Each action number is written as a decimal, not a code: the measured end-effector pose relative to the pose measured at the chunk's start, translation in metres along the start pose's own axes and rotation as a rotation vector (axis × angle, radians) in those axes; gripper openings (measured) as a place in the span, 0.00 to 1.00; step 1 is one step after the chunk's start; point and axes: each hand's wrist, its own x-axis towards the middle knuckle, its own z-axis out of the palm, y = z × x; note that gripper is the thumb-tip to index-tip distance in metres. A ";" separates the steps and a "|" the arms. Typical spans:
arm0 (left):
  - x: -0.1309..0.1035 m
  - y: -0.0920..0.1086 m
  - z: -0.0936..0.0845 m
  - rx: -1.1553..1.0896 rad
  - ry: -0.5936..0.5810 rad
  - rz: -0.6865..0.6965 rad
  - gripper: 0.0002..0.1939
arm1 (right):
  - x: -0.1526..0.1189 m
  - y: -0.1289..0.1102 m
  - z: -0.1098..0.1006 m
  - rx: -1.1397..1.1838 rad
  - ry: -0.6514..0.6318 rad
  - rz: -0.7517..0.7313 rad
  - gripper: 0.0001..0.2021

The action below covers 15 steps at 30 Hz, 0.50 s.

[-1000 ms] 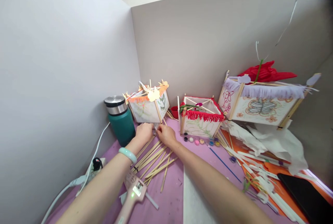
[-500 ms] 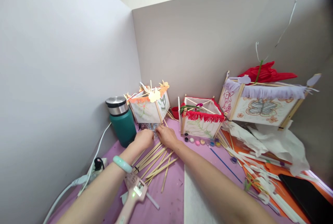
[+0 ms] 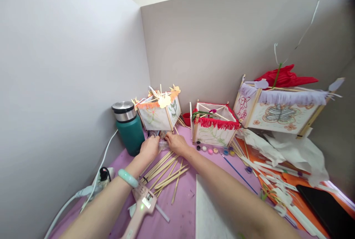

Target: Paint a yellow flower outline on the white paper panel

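My left hand (image 3: 150, 147), with a pale green bangle on the wrist, has its fingers closed at a crumpled clear plastic bag (image 3: 163, 143). On the bag's right side my right hand (image 3: 175, 143) has its fingers bent together on the plastic. Small items inside the bag are too small to tell. Right behind both hands stands a white paper lantern with orange fringe (image 3: 155, 119). Wooden sticks (image 3: 166, 170) lie loosely in front of the hands, some bound with a black tie. A pink glue gun (image 3: 142, 204) rests below them.
A green bottle (image 3: 129, 135) stands left of the hands, by a power strip (image 3: 105, 179). Rightward are a red-fringed lantern (image 3: 216, 131), paint pots, a blue brush (image 3: 238, 174), a large purple-fringed lantern (image 3: 283, 115), paper scraps and a black phone (image 3: 327, 209). Grey partitions rise behind.
My left hand has moved a little to the left, away from my right hand. More of the plastic bag shows between them. My right hand has hardly moved.
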 end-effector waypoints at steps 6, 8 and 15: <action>0.007 0.003 0.005 -0.054 0.016 -0.073 0.12 | 0.019 -0.017 -0.003 0.010 -0.024 0.061 0.13; 0.013 0.006 0.004 -0.069 0.022 -0.087 0.13 | 0.026 -0.021 -0.006 0.012 -0.034 0.079 0.13; 0.028 0.012 -0.001 -0.102 0.028 -0.133 0.13 | 0.038 -0.026 -0.008 0.013 -0.034 0.110 0.13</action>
